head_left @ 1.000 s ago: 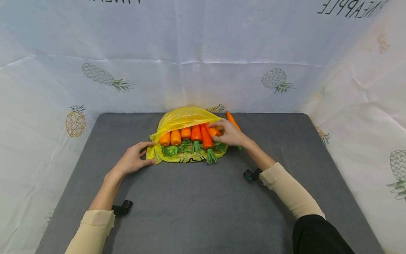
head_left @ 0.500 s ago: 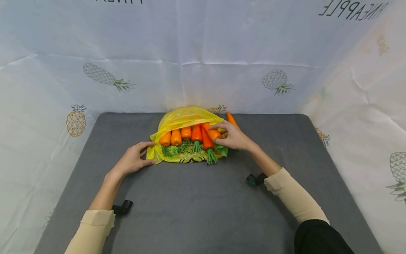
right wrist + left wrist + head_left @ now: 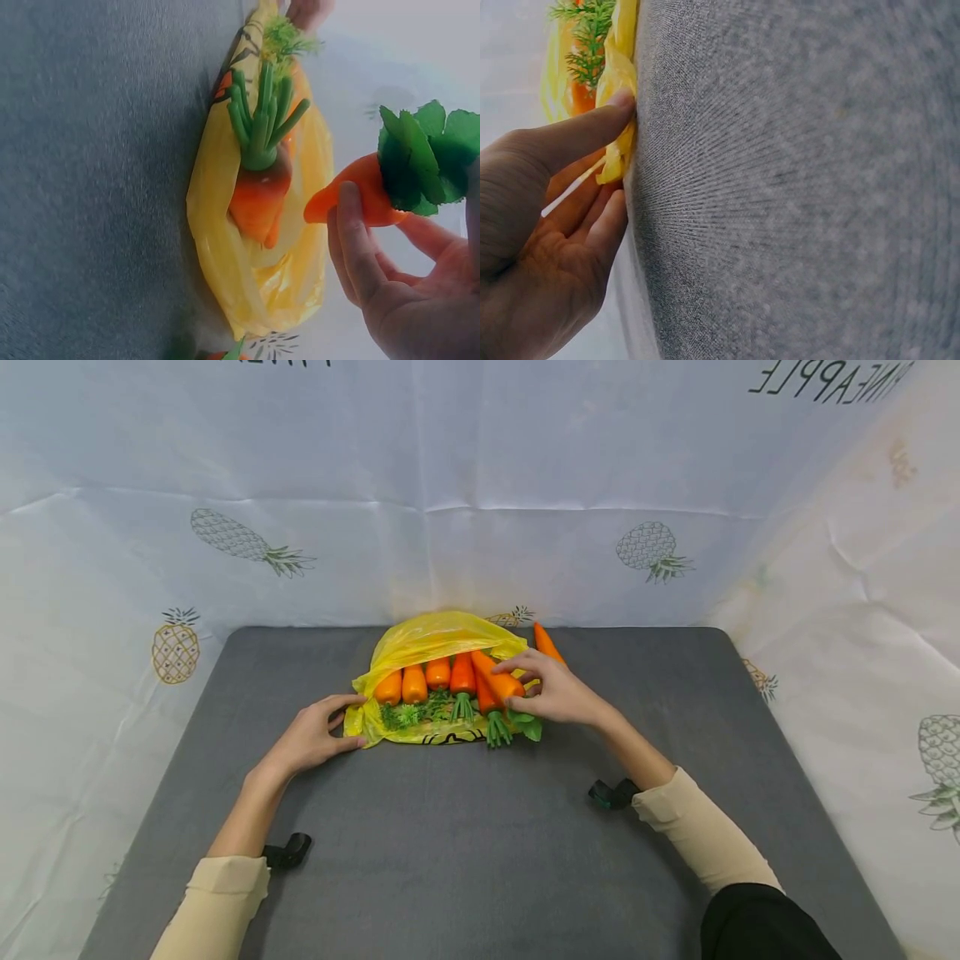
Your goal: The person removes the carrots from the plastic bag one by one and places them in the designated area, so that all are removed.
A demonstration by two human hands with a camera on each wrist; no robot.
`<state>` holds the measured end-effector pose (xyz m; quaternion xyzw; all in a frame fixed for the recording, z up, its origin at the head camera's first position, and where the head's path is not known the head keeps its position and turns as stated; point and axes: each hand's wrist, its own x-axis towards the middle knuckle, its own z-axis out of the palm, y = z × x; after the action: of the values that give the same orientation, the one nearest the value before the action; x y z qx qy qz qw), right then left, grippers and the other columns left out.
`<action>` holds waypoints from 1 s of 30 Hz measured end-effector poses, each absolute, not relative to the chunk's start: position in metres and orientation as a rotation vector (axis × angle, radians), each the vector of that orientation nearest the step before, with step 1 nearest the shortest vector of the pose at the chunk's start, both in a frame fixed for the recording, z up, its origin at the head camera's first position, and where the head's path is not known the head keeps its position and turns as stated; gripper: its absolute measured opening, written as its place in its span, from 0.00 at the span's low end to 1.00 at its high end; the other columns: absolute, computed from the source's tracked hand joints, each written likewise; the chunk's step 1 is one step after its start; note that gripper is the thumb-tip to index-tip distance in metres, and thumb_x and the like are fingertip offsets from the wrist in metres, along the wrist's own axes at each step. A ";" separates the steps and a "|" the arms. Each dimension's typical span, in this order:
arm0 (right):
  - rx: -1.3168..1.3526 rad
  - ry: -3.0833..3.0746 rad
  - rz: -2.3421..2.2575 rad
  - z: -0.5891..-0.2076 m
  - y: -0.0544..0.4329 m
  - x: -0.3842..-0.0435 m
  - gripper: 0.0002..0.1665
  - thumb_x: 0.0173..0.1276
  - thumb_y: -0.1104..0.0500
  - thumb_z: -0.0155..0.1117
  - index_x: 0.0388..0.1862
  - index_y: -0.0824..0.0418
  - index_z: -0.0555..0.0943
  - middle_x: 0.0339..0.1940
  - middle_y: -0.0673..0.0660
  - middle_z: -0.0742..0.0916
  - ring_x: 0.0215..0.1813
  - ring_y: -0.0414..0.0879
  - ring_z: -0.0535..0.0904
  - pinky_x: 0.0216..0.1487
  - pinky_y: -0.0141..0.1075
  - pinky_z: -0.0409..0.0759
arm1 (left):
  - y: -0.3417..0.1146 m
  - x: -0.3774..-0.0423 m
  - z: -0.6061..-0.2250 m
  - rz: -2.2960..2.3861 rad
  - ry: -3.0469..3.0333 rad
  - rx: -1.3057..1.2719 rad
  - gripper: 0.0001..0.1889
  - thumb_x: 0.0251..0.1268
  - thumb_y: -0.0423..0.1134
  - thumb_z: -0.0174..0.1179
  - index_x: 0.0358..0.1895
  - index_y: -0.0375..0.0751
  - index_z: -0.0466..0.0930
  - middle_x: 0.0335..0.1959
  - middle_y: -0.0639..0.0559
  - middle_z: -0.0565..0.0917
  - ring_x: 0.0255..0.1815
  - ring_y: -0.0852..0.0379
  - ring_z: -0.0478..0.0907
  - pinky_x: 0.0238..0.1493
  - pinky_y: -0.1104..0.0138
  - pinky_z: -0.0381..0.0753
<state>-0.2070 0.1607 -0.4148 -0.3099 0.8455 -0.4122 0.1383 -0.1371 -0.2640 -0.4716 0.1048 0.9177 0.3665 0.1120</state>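
Note:
A yellow plastic bag (image 3: 442,633) lies on its side with its mouth facing me. Several carrots (image 3: 415,685), some with bushy or stalky green tops, fill it. At its left end my left hand (image 3: 318,732) grips the bag between thumb and fingers; in the left wrist view the thumb (image 3: 604,124) rests on the crumpled plastic. My right hand (image 3: 564,695) pinches an orange carrot with broad green leaves (image 3: 364,187) between thumb and fingers. That carrot slants at the right of the bag's mouth, over a redder carrot (image 3: 261,196) with thick green stalks.
Another carrot (image 3: 549,643) lies outside the bag, behind my right hand at the table's far side. The grey table (image 3: 450,860) ends at a pale curtain (image 3: 450,552) printed with pineapples. Black wrist cameras (image 3: 288,852) sit on both forearms.
My right hand has drawn the leafy carrot outward, toward me and slightly right, so more of it shows. My left hand has stayed at the bag's left end.

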 end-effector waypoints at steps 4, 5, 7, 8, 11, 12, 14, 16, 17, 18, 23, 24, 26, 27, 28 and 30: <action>-0.912 2.410 -1.224 -0.413 0.161 -0.200 0.28 0.74 0.60 0.72 0.73 0.56 0.83 0.71 0.62 0.80 0.63 0.58 0.84 0.59 0.52 0.93 | -0.264 -0.137 -0.472 1.079 2.690 0.308 0.37 0.68 0.34 0.76 0.79 0.35 0.73 0.81 0.28 0.70 0.83 0.28 0.66 0.79 0.41 0.77; -0.915 2.403 -1.232 -0.413 0.161 -0.198 0.28 0.74 0.59 0.72 0.73 0.56 0.83 0.71 0.62 0.80 0.62 0.58 0.84 0.59 0.54 0.92 | -0.264 -0.137 -0.472 1.079 2.690 0.309 0.37 0.68 0.34 0.76 0.78 0.35 0.73 0.81 0.28 0.70 0.83 0.28 0.66 0.79 0.41 0.77; -0.920 2.391 -1.246 -0.411 0.161 -0.195 0.28 0.75 0.59 0.73 0.73 0.55 0.82 0.70 0.62 0.80 0.62 0.58 0.84 0.58 0.56 0.92 | -0.264 -0.137 -0.472 1.079 2.690 0.308 0.37 0.68 0.35 0.76 0.78 0.35 0.73 0.81 0.28 0.70 0.83 0.28 0.66 0.79 0.41 0.77; -0.922 2.388 -1.251 -0.410 0.162 -0.193 0.29 0.75 0.58 0.74 0.73 0.55 0.82 0.70 0.61 0.80 0.62 0.57 0.84 0.59 0.56 0.92 | -0.264 -0.137 -0.472 1.080 2.691 0.307 0.37 0.68 0.35 0.76 0.78 0.35 0.73 0.80 0.28 0.70 0.83 0.28 0.66 0.79 0.41 0.77; -0.921 2.381 -1.279 -0.405 0.164 -0.187 0.29 0.75 0.57 0.75 0.73 0.54 0.82 0.71 0.60 0.79 0.63 0.57 0.83 0.59 0.55 0.92 | -0.263 -0.137 -0.472 1.079 2.692 0.306 0.37 0.68 0.34 0.76 0.78 0.35 0.73 0.80 0.28 0.70 0.83 0.28 0.67 0.79 0.41 0.77; -0.917 2.378 -1.290 -0.403 0.165 -0.185 0.29 0.75 0.57 0.75 0.73 0.53 0.82 0.71 0.60 0.79 0.63 0.57 0.83 0.59 0.54 0.92 | -0.263 -0.137 -0.472 1.077 2.695 0.305 0.37 0.68 0.34 0.76 0.78 0.35 0.73 0.80 0.28 0.70 0.83 0.28 0.67 0.79 0.41 0.77; -0.911 2.382 -1.311 -0.400 0.167 -0.182 0.29 0.75 0.58 0.75 0.74 0.52 0.82 0.72 0.59 0.79 0.64 0.57 0.82 0.60 0.53 0.93 | -0.263 -0.137 -0.472 1.074 2.698 0.306 0.37 0.68 0.34 0.76 0.79 0.35 0.72 0.81 0.28 0.70 0.83 0.28 0.67 0.78 0.41 0.77; -0.905 2.394 -1.332 -0.398 0.170 -0.179 0.29 0.75 0.58 0.75 0.74 0.52 0.82 0.72 0.59 0.78 0.65 0.58 0.82 0.61 0.53 0.93 | -0.263 -0.137 -0.472 1.071 2.701 0.309 0.37 0.69 0.33 0.75 0.79 0.35 0.72 0.81 0.28 0.70 0.82 0.28 0.67 0.78 0.41 0.78; -0.905 2.405 -1.340 -0.397 0.171 -0.178 0.30 0.75 0.58 0.75 0.74 0.52 0.82 0.72 0.59 0.79 0.65 0.58 0.82 0.62 0.53 0.93 | -0.263 -0.136 -0.472 1.073 2.700 0.311 0.37 0.69 0.33 0.75 0.79 0.35 0.72 0.81 0.28 0.70 0.82 0.28 0.67 0.78 0.41 0.78; -0.903 2.416 -1.347 -0.397 0.173 -0.178 0.30 0.75 0.59 0.74 0.74 0.52 0.82 0.72 0.59 0.79 0.65 0.58 0.82 0.62 0.53 0.93 | -0.263 -0.136 -0.472 1.075 2.701 0.312 0.37 0.69 0.33 0.75 0.79 0.35 0.72 0.80 0.28 0.70 0.82 0.28 0.67 0.78 0.41 0.78; -0.879 2.474 -1.403 -0.394 0.182 -0.176 0.30 0.74 0.61 0.75 0.73 0.53 0.82 0.69 0.59 0.80 0.62 0.57 0.82 0.62 0.55 0.92 | -0.264 -0.136 -0.471 1.083 2.699 0.314 0.37 0.69 0.33 0.75 0.79 0.35 0.72 0.80 0.28 0.70 0.82 0.27 0.67 0.78 0.40 0.78; -0.871 2.485 -1.413 -0.394 0.184 -0.177 0.30 0.74 0.61 0.75 0.73 0.53 0.82 0.69 0.58 0.80 0.61 0.56 0.82 0.62 0.52 0.93 | -0.264 -0.136 -0.471 1.083 2.701 0.313 0.37 0.69 0.33 0.75 0.79 0.35 0.72 0.80 0.28 0.70 0.82 0.27 0.67 0.78 0.40 0.78; -0.861 2.500 -1.437 -0.394 0.188 -0.177 0.30 0.74 0.62 0.75 0.73 0.54 0.82 0.69 0.59 0.80 0.60 0.56 0.83 0.60 0.43 0.93 | -0.264 -0.136 -0.471 1.083 2.699 0.311 0.37 0.69 0.33 0.75 0.79 0.35 0.72 0.80 0.28 0.70 0.82 0.27 0.67 0.78 0.40 0.78; -0.853 2.504 -1.452 -0.394 0.190 -0.177 0.30 0.74 0.62 0.75 0.73 0.55 0.82 0.69 0.59 0.80 0.60 0.57 0.84 0.59 0.39 0.93 | -0.264 -0.136 -0.471 1.084 2.697 0.310 0.37 0.69 0.34 0.75 0.79 0.35 0.72 0.80 0.28 0.70 0.82 0.27 0.67 0.78 0.40 0.78; -0.849 2.506 -1.467 -0.395 0.192 -0.178 0.30 0.74 0.63 0.75 0.73 0.56 0.82 0.69 0.60 0.80 0.60 0.58 0.84 0.58 0.34 0.92 | -0.264 -0.136 -0.471 1.086 2.696 0.310 0.37 0.69 0.34 0.75 0.79 0.36 0.72 0.80 0.28 0.70 0.82 0.27 0.67 0.78 0.40 0.78; -0.833 2.499 -1.503 -0.396 0.195 -0.179 0.30 0.73 0.64 0.75 0.73 0.58 0.82 0.69 0.61 0.79 0.61 0.60 0.85 0.56 0.27 0.90 | -0.264 -0.137 -0.471 1.085 2.696 0.312 0.37 0.69 0.34 0.75 0.79 0.36 0.72 0.80 0.28 0.70 0.82 0.27 0.68 0.78 0.40 0.78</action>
<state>-0.1786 0.1953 -0.3962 -0.2742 0.8227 -0.4950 0.0544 -0.1366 -0.2642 -0.4711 0.1063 0.9168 0.3690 0.1093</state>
